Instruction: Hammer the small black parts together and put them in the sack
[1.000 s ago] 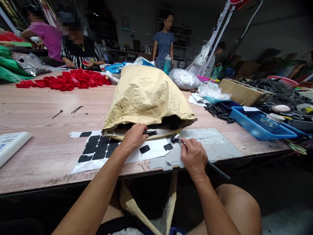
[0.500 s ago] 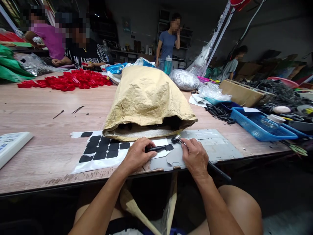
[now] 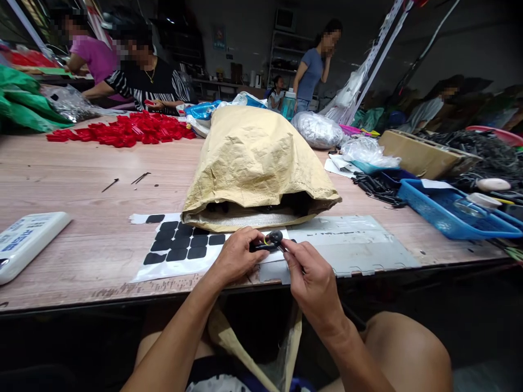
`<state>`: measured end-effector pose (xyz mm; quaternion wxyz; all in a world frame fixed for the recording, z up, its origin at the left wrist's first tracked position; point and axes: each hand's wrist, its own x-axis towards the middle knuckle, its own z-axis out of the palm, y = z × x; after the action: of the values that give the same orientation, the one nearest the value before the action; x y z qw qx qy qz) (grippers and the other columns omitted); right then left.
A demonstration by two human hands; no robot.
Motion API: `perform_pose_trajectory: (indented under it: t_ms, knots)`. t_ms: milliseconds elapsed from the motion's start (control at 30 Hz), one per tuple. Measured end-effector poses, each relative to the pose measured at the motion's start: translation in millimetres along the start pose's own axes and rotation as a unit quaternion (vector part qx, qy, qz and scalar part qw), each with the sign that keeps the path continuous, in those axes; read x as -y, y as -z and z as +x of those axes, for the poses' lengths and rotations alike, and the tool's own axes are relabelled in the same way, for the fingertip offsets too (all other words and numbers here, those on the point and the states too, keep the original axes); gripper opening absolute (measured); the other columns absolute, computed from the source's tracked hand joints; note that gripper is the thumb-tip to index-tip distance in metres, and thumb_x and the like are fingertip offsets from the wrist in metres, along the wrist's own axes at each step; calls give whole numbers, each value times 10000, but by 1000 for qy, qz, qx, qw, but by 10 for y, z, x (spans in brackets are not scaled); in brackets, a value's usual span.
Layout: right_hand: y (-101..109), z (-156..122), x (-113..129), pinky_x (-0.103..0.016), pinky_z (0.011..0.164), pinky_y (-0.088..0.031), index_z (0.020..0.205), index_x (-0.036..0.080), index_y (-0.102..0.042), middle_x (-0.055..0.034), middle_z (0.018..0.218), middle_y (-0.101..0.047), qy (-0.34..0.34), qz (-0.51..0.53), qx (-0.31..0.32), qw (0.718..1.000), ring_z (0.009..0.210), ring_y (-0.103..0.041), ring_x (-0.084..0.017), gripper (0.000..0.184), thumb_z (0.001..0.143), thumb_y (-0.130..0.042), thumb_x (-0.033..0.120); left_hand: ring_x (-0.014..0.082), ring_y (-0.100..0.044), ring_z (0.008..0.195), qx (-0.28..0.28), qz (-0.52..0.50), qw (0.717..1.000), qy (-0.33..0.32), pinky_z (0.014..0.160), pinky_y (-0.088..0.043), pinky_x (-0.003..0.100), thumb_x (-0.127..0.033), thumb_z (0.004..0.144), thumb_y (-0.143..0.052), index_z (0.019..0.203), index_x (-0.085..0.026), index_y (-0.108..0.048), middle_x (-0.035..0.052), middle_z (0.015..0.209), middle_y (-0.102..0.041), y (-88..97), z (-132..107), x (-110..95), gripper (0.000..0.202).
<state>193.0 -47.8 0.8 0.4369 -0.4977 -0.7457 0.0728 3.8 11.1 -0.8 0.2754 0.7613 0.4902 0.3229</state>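
My left hand (image 3: 235, 257) rests at the table's front edge, thumb and fingers closed around a slim black rod (image 3: 265, 246). In my right hand (image 3: 312, 272) is a small hammer (image 3: 276, 237) with a round black face, a touch of yellow at its head and a metal shaft. Its head hovers over or touches the rod; I cannot tell which. Under both hands lie a white sheet (image 3: 141, 275) with several black rounded patches (image 3: 176, 254) and a grey board (image 3: 351, 245). Right behind them, a tan sack (image 3: 253, 158) lies with its mouth towards me, dark contents inside.
Red plastic pieces (image 3: 126, 130) are heaped at the back left. A white box-like device (image 3: 32, 242) stands at the left. Blue baskets (image 3: 457, 218), black parts (image 3: 371, 188) and a cardboard box (image 3: 420, 155) occupy the right. Several people are beyond the table.
My right hand has moved left and turned, bringing the hammer head from above the grey board to the rod in my left hand. The view has shifted slightly left.
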Motion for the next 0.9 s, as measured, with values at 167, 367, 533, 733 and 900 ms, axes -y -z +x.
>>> perform_pose_trajectory:
  t_ms: [167,367,533,733,900]
  knots:
    - [-68,-35,28,-292,821,-515,1272,243,-639,-61,939,-665,2,-40,17,999,892,-633,-174,352,997,-425,191,170,-541,797,4,2,1000,-6,717,-395,290,-231,783,-716,784,-190,-680,-4,816,-603,9,1,-4,55]
    - [25,10,11,-296,845,-508,1254,237,-654,-60,960,-673,-11,-49,-29,998,902,-628,-170,324,996,-460,217,184,-564,839,4,-5,1000,-7,750,-419,298,-236,785,-711,881,-206,-722,7,852,-622,2,-4,15,101]
    - [28,-19,-32,-290,834,-503,1245,231,-656,-60,956,-672,-24,-58,-10,998,900,-631,-174,324,1002,-443,222,189,-568,848,3,-1,1000,4,752,-428,303,-253,781,-711,897,-207,-729,12,861,-622,0,-6,7,126]
    - [92,49,-180,-291,870,-487,1241,246,-664,-56,994,-686,-28,-81,-34,996,938,-633,-175,320,998,-456,244,189,-565,848,4,10,1000,6,749,-425,305,-252,782,-704,897,-206,-720,13,868,-631,10,-11,-24,126]
    - [192,206,-497,-293,851,-452,1179,252,-695,-40,969,-690,-55,-182,-46,981,951,-616,-189,296,963,-492,237,198,-567,865,3,28,1000,7,753,-426,310,-246,778,-697,894,-204,-689,13,875,-628,5,-15,-49,124]
